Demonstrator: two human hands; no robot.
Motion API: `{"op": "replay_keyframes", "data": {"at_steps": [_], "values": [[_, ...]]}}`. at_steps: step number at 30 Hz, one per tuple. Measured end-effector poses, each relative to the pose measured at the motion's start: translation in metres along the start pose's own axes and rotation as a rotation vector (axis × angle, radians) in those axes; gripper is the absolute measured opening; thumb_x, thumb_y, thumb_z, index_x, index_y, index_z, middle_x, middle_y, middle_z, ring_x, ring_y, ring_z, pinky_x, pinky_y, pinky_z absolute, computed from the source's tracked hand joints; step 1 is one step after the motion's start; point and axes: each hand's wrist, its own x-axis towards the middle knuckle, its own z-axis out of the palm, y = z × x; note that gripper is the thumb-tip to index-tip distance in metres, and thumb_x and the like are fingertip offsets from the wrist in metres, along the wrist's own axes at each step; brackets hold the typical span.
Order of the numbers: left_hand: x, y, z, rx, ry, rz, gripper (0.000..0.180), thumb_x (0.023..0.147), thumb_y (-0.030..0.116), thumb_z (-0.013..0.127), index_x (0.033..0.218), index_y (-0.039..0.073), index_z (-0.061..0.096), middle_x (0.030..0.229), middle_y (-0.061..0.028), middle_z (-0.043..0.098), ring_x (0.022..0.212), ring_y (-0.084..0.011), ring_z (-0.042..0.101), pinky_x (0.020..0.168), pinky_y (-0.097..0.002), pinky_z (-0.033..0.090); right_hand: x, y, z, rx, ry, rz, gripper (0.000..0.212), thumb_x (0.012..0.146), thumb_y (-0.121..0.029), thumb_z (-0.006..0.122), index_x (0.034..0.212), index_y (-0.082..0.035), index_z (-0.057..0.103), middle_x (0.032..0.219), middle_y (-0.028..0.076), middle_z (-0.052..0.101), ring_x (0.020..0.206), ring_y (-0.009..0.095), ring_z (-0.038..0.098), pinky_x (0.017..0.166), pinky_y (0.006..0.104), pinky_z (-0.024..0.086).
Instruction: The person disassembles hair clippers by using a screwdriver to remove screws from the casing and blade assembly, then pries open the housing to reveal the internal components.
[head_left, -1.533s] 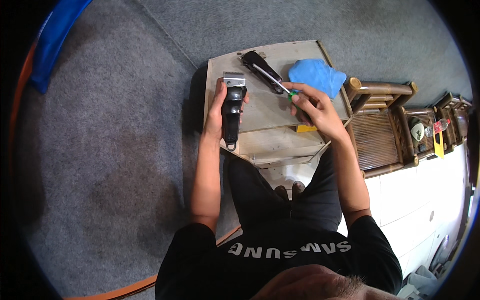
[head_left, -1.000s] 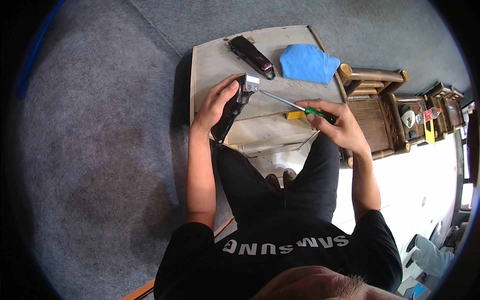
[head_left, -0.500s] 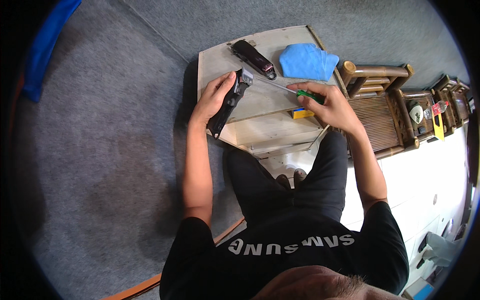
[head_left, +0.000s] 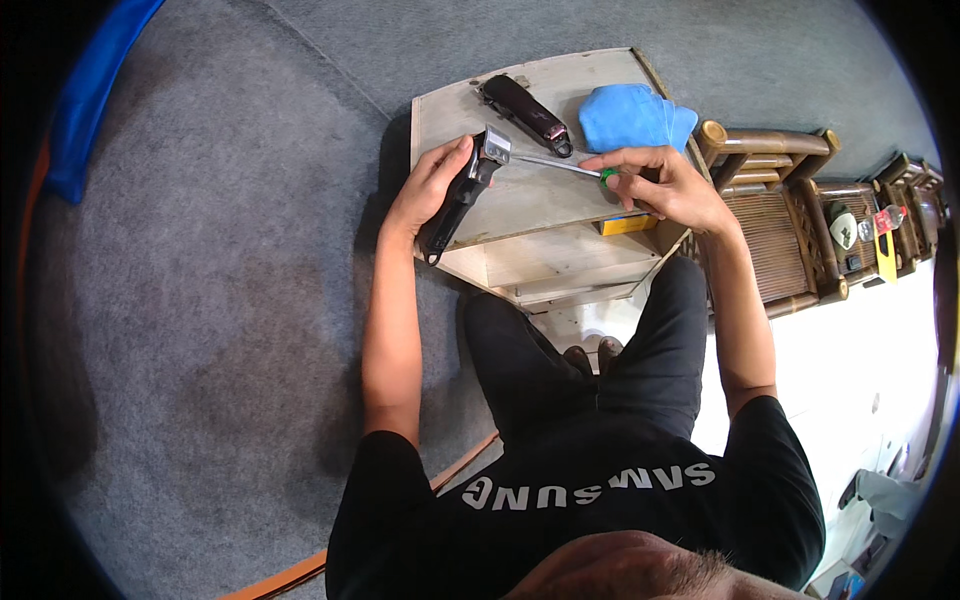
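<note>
My left hand [head_left: 428,192] is closed around a black hair clipper [head_left: 462,205], its metal blade end pointing away from me and to the right. Between the fingers of my right hand [head_left: 672,188] is the green handle of a screwdriver [head_left: 565,165]. The screwdriver's metal shaft points left, and its tip is at the clipper's blade; whether it touches a screw there is too small to tell. A second, dark clipper [head_left: 527,115] lies on the wooden table [head_left: 560,205] beyond my hands. Right of it rests a folded blue cloth [head_left: 632,118].
In the open shelf under the tabletop sits a yellow and blue box [head_left: 627,225]. A bamboo chair [head_left: 768,225] stands close on the right, with a plastic bottle [head_left: 884,220] and a white, dark-edged object [head_left: 843,228] further right. Grey carpet [head_left: 220,300] covers the left side.
The screwdriver has come level with the clipper's blade, its tip now against or very near it. My right fingers have shifted on the handle. The clipper has turned slightly, showing more of its blade.
</note>
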Motion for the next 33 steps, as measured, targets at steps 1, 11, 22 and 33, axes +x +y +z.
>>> {"op": "replay_keyframes", "data": {"at_steps": [1, 11, 22, 33], "values": [[0.0, -0.002, 0.0, -0.008, 0.016, 0.006, 0.052, 0.115, 0.05, 0.046, 0.11, 0.006, 0.073, 0.091, 0.0004, 0.072, 0.083, -0.0055, 0.062, 0.077, -0.0231, 0.049, 0.001, 0.001, 0.0, 0.003, 0.001, -0.002, 0.042, 0.096, -0.01, 0.061, 0.135, -0.01, 0.077, 0.07, -0.002, 0.063, 0.066, 0.005, 0.053, 0.063, 0.0241, 0.045], [-0.005, -0.003, 0.006, 0.034, -0.013, 0.044, 0.053, 0.116, 0.05, 0.046, 0.121, 0.004, 0.071, 0.094, -0.0006, 0.072, 0.086, -0.0054, 0.062, 0.078, -0.0224, 0.049, 0.003, 0.007, 0.004, 0.019, 0.007, -0.011, 0.045, 0.093, -0.005, 0.061, 0.135, -0.01, 0.077, 0.065, -0.002, 0.063, 0.055, 0.003, 0.047, 0.05, 0.0227, 0.037], [-0.009, 0.002, 0.009, -0.016, 0.042, 0.015, 0.053, 0.115, 0.051, 0.046, 0.123, 0.004, 0.071, 0.096, -0.0014, 0.073, 0.088, -0.0063, 0.065, 0.081, -0.0225, 0.05, 0.0, 0.0, 0.001, 0.038, -0.039, 0.071, 0.042, 0.096, -0.011, 0.061, 0.135, -0.006, 0.076, 0.076, -0.001, 0.064, 0.076, 0.006, 0.06, 0.076, 0.0251, 0.053], [-0.007, 0.002, 0.009, -0.027, -0.005, 0.045, 0.052, 0.114, 0.044, 0.054, 0.14, 0.0, 0.066, 0.098, -0.0041, 0.074, 0.093, -0.0093, 0.066, 0.084, -0.0246, 0.05, 0.013, -0.001, -0.007, 0.026, -0.119, 0.148, 0.039, 0.104, -0.012, 0.06, 0.141, -0.013, 0.073, 0.068, -0.003, 0.058, 0.053, 0.002, 0.048, 0.047, 0.0207, 0.04]]}}
